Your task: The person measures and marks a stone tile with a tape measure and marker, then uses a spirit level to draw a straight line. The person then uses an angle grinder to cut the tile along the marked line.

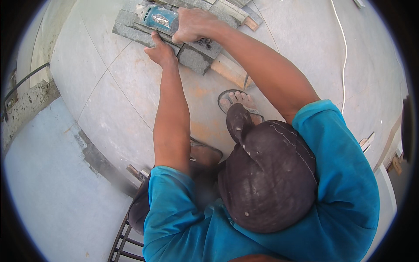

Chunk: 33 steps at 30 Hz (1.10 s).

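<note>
My right hand is wrapped round the rear of a dusty blue angle grinder. The tool lies across several grey stone strips, its pale head pointing left; no disc can be made out. My left hand grips the near edge of a grey stone tile just below the grinder. One finger rests on top of the stone, another sticks out to the left, and the remaining fingers are hidden.
A tan block lies by my sandalled foot. On the right a white cable crosses the large floor tiles. A dark metal rack stands at the lower left, near a low pale ledge.
</note>
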{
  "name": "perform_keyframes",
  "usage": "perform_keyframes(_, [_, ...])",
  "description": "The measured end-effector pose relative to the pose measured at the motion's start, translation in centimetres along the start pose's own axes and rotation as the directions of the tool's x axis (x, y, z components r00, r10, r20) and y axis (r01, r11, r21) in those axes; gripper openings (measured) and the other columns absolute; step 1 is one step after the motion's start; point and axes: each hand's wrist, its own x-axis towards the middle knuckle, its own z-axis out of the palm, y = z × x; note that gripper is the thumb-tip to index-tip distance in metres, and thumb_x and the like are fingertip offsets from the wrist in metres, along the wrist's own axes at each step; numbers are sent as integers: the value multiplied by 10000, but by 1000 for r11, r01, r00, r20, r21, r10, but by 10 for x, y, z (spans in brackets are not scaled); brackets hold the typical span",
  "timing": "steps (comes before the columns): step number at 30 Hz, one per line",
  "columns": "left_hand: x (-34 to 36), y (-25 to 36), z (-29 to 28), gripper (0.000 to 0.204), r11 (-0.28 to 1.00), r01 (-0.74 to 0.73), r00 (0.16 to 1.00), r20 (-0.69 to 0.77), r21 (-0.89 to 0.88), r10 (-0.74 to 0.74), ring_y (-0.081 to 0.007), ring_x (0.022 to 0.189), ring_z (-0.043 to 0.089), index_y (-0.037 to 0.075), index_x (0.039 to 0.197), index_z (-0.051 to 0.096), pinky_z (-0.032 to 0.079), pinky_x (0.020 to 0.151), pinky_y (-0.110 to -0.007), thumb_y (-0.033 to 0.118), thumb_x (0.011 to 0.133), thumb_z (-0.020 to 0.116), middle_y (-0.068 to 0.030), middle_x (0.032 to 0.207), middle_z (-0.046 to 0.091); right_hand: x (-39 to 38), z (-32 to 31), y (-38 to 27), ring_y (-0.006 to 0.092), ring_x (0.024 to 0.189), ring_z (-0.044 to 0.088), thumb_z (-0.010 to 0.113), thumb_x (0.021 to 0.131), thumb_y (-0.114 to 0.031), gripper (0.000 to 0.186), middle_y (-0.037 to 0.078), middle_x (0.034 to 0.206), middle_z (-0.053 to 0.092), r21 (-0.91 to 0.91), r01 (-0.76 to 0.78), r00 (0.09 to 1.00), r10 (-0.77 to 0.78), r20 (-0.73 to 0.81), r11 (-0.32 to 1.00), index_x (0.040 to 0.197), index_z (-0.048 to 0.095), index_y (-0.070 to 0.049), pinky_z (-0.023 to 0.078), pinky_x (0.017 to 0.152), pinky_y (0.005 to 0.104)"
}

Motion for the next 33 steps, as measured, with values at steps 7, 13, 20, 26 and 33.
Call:
perform_keyframes(7, [-6, 7, 0, 848, 1000, 9, 999, 33, -7, -9, -400, 1156, 604, -206, 1323, 396, 478, 1005, -435, 505, 942, 658, -326, 1291, 569, -9, -4, 5, 380, 1022, 702, 748, 635, -333, 674, 267, 1090, 706, -2, 13, 1000, -13, 26, 1000, 1171, 615, 53, 560, 880, 453])
perform_keyframes(13, [-5, 8, 0, 835, 1000, 2, 1000, 16, 0, -2, -394, 1142, 614, -202, 1325, 397, 490, 988, -437, 496, 947, 659, -324, 1281, 575, -15, -1, 8, 380, 1040, 696, 744, 650, -340, 679, 263, 1114, 701, -15, -5, 1000, 5, 0, 1000, 1185, 604, 54, 555, 892, 452])
perform_keyframes(20, [-10, 12, 0, 770, 1000, 12, 1000, 23, -5, -12, -393, 1125, 617, -187, 1273, 432, 486, 984, -441, 477, 958, 659, -322, 1261, 583, -9, -4, 6, 376, 1010, 707, 737, 649, -331, 670, 258, 1089, 710, 11, -18, 999, 17, 37, 1000, 1186, 614, 50, 565, 869, 448])
perform_keyframes(26, [-9, 10, -1, 759, 1000, 18, 1000, 12, -3, -18, -394, 1137, 610, -178, 1265, 443, 476, 994, -441, 478, 954, 665, -316, 1270, 582, -1, -4, -3, 344, 1051, 715, 727, 702, -311, 543, 217, 1104, 734, -18, -28, 999, 28, 21, 999, 1143, 708, 6, 574, 893, 428])
perform_keyframes(33, [-2, 3, 1, 796, 1000, 14, 1000, -3, -13, -14, -403, 1156, 603, -187, 1297, 429, 472, 1001, -444, 488, 946, 666, -318, 1279, 580, 8, -5, -8, 366, 939, 729, 729, 636, -312, 571, 258, 1008, 729, 8, 11, 1000, -11, 21, 1000, 1074, 690, 52, 581, 814, 435])
